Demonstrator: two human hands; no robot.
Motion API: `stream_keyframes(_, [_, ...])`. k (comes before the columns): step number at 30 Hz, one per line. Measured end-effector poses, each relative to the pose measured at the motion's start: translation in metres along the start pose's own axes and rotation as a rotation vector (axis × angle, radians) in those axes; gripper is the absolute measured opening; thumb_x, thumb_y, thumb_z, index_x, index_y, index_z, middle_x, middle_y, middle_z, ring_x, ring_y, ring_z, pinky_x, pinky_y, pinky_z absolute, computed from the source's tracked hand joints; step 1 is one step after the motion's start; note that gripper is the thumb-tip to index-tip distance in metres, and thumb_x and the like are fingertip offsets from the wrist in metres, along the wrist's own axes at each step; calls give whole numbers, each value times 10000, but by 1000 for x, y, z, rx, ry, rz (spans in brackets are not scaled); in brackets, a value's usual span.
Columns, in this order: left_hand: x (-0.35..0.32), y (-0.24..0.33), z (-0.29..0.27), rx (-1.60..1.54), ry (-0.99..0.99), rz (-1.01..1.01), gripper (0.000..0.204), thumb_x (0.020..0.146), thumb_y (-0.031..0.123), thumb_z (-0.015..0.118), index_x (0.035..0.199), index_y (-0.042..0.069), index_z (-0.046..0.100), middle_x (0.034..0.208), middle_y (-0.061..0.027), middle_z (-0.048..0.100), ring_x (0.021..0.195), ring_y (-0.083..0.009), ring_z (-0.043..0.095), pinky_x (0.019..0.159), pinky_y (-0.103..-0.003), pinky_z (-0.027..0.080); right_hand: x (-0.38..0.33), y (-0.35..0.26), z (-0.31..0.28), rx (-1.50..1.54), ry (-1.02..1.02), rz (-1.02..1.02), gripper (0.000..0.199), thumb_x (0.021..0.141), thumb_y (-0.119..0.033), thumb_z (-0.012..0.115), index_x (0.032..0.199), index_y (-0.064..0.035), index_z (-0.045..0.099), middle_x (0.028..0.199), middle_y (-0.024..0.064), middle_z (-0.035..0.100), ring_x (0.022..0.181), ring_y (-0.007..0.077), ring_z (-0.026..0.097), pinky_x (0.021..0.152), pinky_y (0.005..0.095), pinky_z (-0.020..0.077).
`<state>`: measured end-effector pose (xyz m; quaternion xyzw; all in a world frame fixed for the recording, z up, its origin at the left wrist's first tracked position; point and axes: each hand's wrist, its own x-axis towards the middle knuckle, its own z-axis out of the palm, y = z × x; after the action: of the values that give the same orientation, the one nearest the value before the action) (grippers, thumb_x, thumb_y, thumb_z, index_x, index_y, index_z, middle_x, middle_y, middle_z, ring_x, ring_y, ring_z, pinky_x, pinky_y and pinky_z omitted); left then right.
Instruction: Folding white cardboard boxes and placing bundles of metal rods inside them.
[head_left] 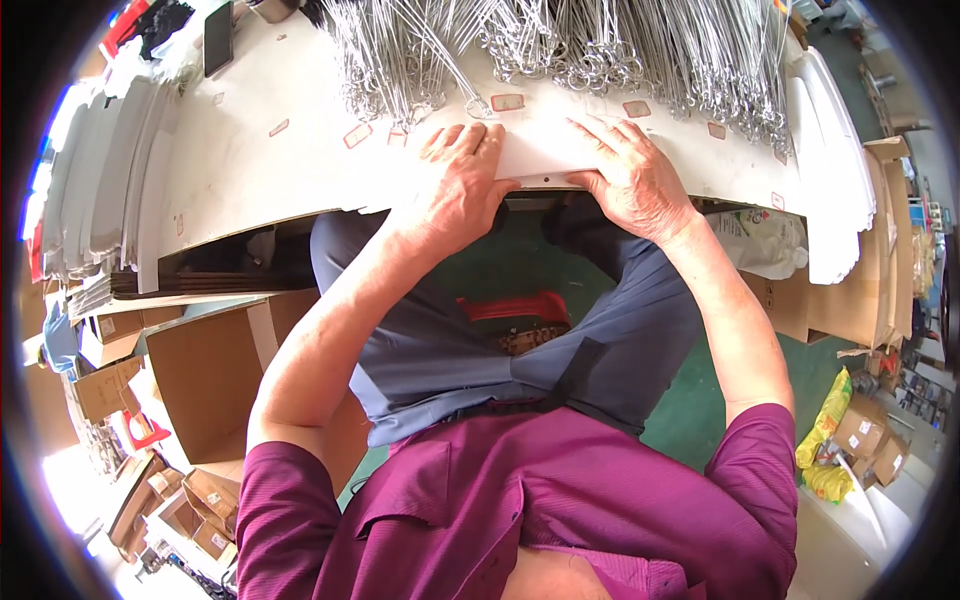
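A white flat carton or folded card (545, 152) lies at the table's near edge, between my two hands. My left hand (458, 188) holds its left part, fingers bent over the top and thumb along the near edge. On the right part, my right hand (637, 185) has its fingers stretched over the top and its thumb at the near edge. Glare washes out much of the card's outline, and its underside is hidden. Just beyond my hands lie bunches of thin metal rods with looped ends (600, 60), loops pointing toward me.
Stacks of white flat cards stand at the table's left (110, 180) and right (835, 150) ends. A dark phone (218, 40) lies at the far left. Small red-edged labels (508, 102) dot the white tabletop (260, 160). An open cardboard box (205, 370) stands at lower left.
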<state>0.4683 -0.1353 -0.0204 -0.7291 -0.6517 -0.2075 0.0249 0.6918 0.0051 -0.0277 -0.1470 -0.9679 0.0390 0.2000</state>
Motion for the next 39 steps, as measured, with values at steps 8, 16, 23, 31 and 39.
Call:
stream_keyframes(8, [-20,7,21,-53,53,-60,622,847,260,762,1344,-48,548,1332,-240,588,1248,-411,544,1081,-499,422,-8,-15,-2,41,-56,24,609,863,-232,735,1384,20,546,1425,169,563,1314,320,521,1160,427,379])
stream_keyframes(16, [-51,-17,11,138,-97,-35,845,847,346,775,1483,-60,395,1533,-286,403,1433,-427,386,1198,-527,291,-25,-12,7,-70,-99,68,783,847,-280,747,1472,58,418,1531,193,438,1449,324,387,1248,443,260])
stream_keyframes(23, [-85,-45,-2,194,-59,-70,769,860,202,760,1469,-83,388,1566,-285,357,1418,-434,394,1191,-532,295,-38,-2,3,-174,-50,168,764,864,-283,745,1476,46,426,1525,183,452,1450,312,388,1246,429,268])
stream_keyframes(31, [-70,7,-49,4,-144,-30,636,814,270,793,1292,-85,567,1279,-286,615,1242,-440,560,1110,-513,406,-50,-14,-12,-71,65,35,515,778,-80,700,1279,17,629,1344,150,622,1308,301,553,1174,459,392])
stream_keyframes(39, [-29,41,-36,-468,-382,-300,696,797,310,791,1345,-25,522,1107,-281,672,1031,-418,677,893,-461,546,-19,-73,-27,77,132,-142,369,821,-114,711,1173,-2,692,1237,135,667,1217,324,591,1104,477,439])
